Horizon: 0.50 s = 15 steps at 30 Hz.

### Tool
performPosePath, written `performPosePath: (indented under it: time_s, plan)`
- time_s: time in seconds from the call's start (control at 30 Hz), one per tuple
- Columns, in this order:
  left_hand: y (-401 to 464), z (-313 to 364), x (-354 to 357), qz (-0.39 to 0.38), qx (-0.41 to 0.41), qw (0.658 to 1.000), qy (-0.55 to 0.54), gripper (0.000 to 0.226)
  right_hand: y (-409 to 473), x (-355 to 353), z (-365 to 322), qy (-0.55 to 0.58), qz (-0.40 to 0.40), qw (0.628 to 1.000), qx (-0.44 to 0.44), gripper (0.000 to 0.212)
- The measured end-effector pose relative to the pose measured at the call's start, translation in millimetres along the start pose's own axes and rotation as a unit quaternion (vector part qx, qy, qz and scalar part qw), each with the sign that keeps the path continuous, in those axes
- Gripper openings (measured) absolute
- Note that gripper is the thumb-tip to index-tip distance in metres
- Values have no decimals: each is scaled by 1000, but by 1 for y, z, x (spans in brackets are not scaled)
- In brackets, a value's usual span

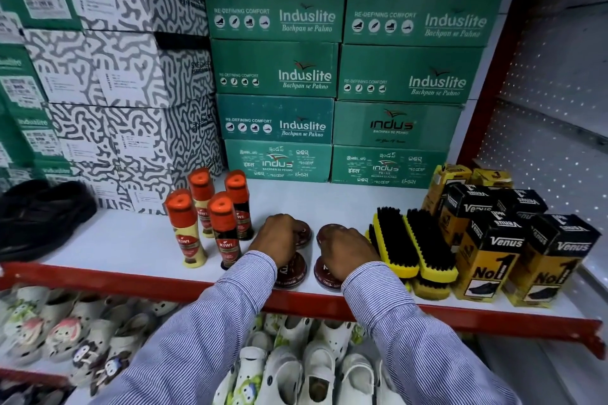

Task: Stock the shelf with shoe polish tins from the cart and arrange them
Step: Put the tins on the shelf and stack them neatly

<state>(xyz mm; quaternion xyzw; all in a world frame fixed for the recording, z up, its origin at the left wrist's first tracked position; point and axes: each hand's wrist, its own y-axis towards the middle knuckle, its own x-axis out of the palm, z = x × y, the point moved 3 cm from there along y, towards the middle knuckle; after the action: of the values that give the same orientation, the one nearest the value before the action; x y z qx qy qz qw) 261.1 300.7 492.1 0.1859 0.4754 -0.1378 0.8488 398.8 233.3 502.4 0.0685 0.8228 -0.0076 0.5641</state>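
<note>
Since tins sit 2x2 w/ each hand over a rear tin, your left hand & right hand seem to square rows; fingers hidden, can't tell grip.

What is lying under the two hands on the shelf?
Under the left hand and right hand lie four dark red polish tins, in two rows on the white shelf. The hands cover most of the back pair; whether they grip them is hidden.
</note>
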Motion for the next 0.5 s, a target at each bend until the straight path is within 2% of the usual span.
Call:
performPosePath:
  time_s: [0.27,0.4,0.5]
  plan:
    - [-19,9,-14,22,26,999,-10,47,-14,-7,-5,7,28,999,-19,24]
    - [-50,13,-29,80,45,996,-12,27,-35,-14,-5,11,68,997,-33,27]
    - [-68,15,-29,50,41,998,-17,20,-48,-9,-4,-4,67,997,-31,23]
